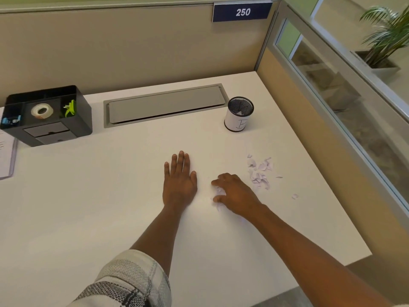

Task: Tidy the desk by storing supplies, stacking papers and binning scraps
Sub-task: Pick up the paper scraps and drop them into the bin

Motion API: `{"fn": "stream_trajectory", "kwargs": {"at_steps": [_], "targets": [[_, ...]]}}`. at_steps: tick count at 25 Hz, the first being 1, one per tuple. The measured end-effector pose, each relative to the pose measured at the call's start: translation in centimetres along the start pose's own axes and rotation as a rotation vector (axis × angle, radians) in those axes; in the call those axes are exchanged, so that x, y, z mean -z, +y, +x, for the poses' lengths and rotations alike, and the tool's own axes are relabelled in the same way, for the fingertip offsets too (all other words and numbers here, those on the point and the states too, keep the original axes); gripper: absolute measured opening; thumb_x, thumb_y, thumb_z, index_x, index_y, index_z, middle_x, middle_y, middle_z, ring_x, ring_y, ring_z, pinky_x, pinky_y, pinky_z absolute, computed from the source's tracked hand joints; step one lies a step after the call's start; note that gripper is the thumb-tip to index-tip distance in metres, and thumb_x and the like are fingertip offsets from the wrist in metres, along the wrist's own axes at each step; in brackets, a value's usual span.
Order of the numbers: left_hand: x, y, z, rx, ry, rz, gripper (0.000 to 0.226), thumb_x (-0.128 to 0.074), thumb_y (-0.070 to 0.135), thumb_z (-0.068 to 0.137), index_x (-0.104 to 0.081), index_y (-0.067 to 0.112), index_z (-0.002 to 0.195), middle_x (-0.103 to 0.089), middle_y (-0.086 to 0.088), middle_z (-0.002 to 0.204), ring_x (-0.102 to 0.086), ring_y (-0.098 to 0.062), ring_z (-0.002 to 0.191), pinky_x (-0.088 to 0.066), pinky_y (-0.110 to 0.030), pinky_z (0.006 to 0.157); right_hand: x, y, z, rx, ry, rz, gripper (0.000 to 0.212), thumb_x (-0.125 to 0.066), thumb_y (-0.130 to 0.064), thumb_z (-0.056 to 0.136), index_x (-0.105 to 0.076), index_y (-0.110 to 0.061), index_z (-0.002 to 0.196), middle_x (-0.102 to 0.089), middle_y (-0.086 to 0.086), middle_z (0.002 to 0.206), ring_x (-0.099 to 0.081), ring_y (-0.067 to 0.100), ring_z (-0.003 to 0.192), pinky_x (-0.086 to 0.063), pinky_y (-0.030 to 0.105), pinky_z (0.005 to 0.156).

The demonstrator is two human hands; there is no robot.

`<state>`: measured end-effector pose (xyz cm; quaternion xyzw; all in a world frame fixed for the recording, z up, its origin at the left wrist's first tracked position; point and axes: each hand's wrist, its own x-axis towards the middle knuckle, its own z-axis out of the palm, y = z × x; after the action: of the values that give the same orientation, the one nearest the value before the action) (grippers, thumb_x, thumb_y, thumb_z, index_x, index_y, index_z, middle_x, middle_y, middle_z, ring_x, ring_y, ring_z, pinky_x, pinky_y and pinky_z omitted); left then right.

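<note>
White paper scraps (260,171) lie scattered on the desk (88,207), just right of the right hand (235,193), whose fingers curl over a few scraps (219,192) gathered under it. The left hand (179,182) rests flat beside it, fingers straight and close together. Beyond the scraps stands a mesh cup (239,117) wrapped in white paper — near the desk's grey cable flap (164,106). At far left, a black organiser (47,115) holds a tape roll (42,110), green clips (70,108) and blue clips (11,120) — papers (6,156) lie beside it.
</note>
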<state>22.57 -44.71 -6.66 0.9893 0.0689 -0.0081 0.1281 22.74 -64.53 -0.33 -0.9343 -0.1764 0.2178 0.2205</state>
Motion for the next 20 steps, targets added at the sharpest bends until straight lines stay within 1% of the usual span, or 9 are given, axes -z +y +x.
{"fn": "stream_trajectory", "kwargs": {"at_steps": [2,4,5,7,9,15,17,18,20], "targets": [[0.0,-0.1,0.0,0.003,0.002,0.001,0.063,-0.022,0.037,0.104,-0.008,0.014,0.160,-0.002,-0.004,0.168,0.001,-0.022,0.156,0.000,-0.045,0.126,-0.1,0.0,-0.7,0.007,-0.063,-0.063,0.056,-0.069,-0.029,0.082,-0.054,-0.030,0.136,-0.037,-0.007,0.151,-0.033,0.014,0.137,-0.040,0.030,0.099],[0.0,0.0,0.0,0.001,0.001,-0.008,0.063,-0.022,0.037,0.104,-0.007,0.014,0.160,-0.001,-0.003,0.168,0.002,-0.022,0.156,-0.001,-0.046,0.126,-0.3,0.2,-1.2,0.042,-0.048,-0.158,0.050,-0.064,-0.021,0.086,-0.055,-0.031,0.135,-0.037,-0.008,0.151,-0.034,0.014,0.137,-0.044,0.030,0.096],[0.0,0.0,0.0,0.000,0.002,-0.009,0.063,-0.022,0.037,0.104,-0.007,0.014,0.160,-0.001,-0.003,0.168,0.002,-0.021,0.156,-0.001,-0.046,0.126,-0.4,0.2,-1.3,0.064,-0.017,-0.188,0.045,-0.060,-0.016,0.089,-0.057,-0.030,0.131,-0.040,-0.008,0.148,-0.037,0.015,0.133,-0.047,0.029,0.091],[0.0,0.0,0.0,0.000,0.002,-0.005,0.063,-0.021,0.037,0.104,-0.007,0.015,0.160,0.000,-0.003,0.168,0.002,-0.021,0.156,0.000,-0.045,0.126,-0.5,0.1,-1.3,0.095,0.041,-0.198,0.034,-0.053,-0.009,0.090,-0.064,-0.024,0.119,-0.052,-0.006,0.133,-0.047,0.018,0.122,-0.051,0.030,0.081],[0.0,0.0,-0.1,0.002,0.000,-0.009,0.063,-0.022,0.037,0.104,-0.006,0.015,0.160,-0.001,-0.003,0.168,0.003,-0.021,0.156,-0.001,-0.045,0.126,-0.5,0.2,-1.1,0.118,0.069,-0.217,0.032,-0.048,-0.004,0.089,-0.067,-0.019,0.110,-0.059,-0.003,0.117,-0.052,0.019,0.109,-0.053,0.034,0.077],[0.1,0.1,-0.1,0.000,0.007,-0.012,0.063,-0.022,0.037,0.104,-0.007,0.014,0.160,0.000,-0.003,0.168,0.002,-0.021,0.156,0.000,-0.045,0.126,-0.5,0.9,0.2,0.123,0.148,-0.253,0.025,-0.047,-0.005,0.091,-0.068,-0.013,0.102,-0.062,0.004,0.100,-0.055,0.023,0.092,-0.046,0.033,0.069],[0.1,0.1,-0.1,-0.001,0.007,-0.010,0.063,-0.022,0.037,0.104,-0.006,0.014,0.160,0.000,-0.003,0.168,0.003,-0.021,0.156,0.000,-0.045,0.126,-0.3,1.1,0.8,0.125,0.153,-0.226,0.022,-0.050,-0.004,0.091,-0.069,-0.012,0.099,-0.063,0.005,0.096,-0.058,0.024,0.090,-0.044,0.031,0.068],[0.1,0.0,-0.1,-0.003,0.008,-0.009,0.063,-0.021,0.037,0.104,-0.006,0.014,0.160,0.001,-0.003,0.168,0.003,-0.021,0.156,0.000,-0.045,0.126,-0.2,1.2,1.1,0.109,0.166,-0.170,0.022,-0.052,-0.003,0.090,-0.070,-0.012,0.097,-0.064,0.005,0.095,-0.059,0.023,0.089,-0.046,0.031,0.070],[0.1,0.0,-0.1,-0.007,0.009,-0.009,0.063,-0.022,0.036,0.104,-0.007,0.014,0.160,0.000,-0.004,0.168,0.003,-0.022,0.156,0.000,-0.045,0.126,0.5,1.0,1.8,0.038,0.217,0.029,0.021,-0.057,0.001,0.087,-0.073,-0.011,0.091,-0.068,0.005,0.092,-0.062,0.021,0.084,-0.049,0.031,0.074]]}}
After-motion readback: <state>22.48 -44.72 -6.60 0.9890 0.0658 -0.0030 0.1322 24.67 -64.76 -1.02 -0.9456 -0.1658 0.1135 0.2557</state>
